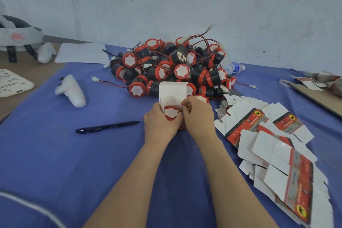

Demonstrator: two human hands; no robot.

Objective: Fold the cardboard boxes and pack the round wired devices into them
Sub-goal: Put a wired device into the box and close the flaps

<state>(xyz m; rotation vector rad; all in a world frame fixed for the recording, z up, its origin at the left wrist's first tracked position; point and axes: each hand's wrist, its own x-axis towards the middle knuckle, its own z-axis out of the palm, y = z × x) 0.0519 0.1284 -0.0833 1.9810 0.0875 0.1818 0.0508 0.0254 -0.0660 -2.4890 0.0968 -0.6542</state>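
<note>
On a blue surface [92, 163] before the heap [175, 68], the left hand [161, 124] cups and the right hand [199, 116] pinches a box [173, 90] between them, a device [171, 112] seated inside, the lid flap standing open on the far side.

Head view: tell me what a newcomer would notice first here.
The heap of red-and-black round wired devices at the back centre of the blue table cover. In front of it, the left hand and right hand grip an open white box with one device inside; flat box blanks fan out on the right.
</note>
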